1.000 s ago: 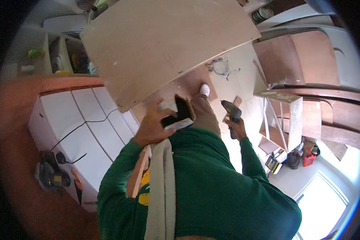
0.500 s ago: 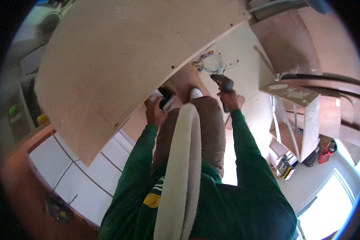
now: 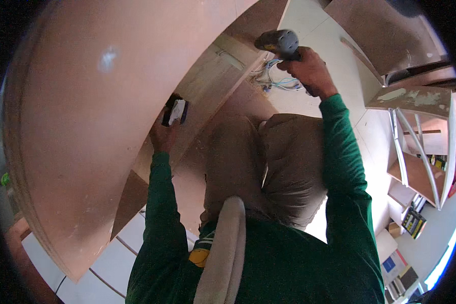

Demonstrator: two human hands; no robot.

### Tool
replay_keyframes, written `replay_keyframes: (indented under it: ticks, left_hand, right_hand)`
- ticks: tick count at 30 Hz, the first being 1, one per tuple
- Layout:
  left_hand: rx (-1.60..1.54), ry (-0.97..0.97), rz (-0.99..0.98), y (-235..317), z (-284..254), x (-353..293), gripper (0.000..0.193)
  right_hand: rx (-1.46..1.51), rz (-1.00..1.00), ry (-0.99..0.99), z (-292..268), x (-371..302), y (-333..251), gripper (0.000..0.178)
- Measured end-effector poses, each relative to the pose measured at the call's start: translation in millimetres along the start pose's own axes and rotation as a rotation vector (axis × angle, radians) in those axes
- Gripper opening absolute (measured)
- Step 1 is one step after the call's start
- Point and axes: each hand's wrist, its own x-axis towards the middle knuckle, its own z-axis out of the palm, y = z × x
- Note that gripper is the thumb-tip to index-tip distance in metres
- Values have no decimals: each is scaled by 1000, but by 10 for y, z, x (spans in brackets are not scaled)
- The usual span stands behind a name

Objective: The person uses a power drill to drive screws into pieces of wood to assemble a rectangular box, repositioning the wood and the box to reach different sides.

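Observation:
A large pale wooden panel (image 3: 106, 116) fills the left and far side, tilted up close to me. Below its edge, my left hand (image 3: 163, 136) is closed on a small black-and-white box-like object (image 3: 177, 112); its exact kind does not show. That object is beside a wooden board (image 3: 213, 71) under the panel. My right hand (image 3: 313, 73) is wrapped round the grip of a dark cordless drill (image 3: 279, 42), raised in front of the board's far end with its front end toward the left.
Coiled light-blue cables (image 3: 283, 81) lie on the pale floor beyond my knees. An open wooden cabinet frame (image 3: 410, 99) with white strips stands at the right. White panels (image 3: 99, 273) lie at the lower left, and a towel (image 3: 225, 253) hangs down my front.
The large panel appears closer, showing the board beneath it. My right hand has raised the drill farther away; my left hand has shifted left with the black-and-white object.

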Motion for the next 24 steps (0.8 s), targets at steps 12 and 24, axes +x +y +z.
replay_keyframes:
  ticks: [12, 24]
  left_hand:
    - [-192, -98, 673, 1510, 1084, 777, 71]
    - [-49, 148, 487, 1212, 1971, 876, 92]
  right_hand:
    - [-27, -28, -78, 234, 176, -68, 40]
    - [-161, -59, -254, 1307, 1243, 462, 37]
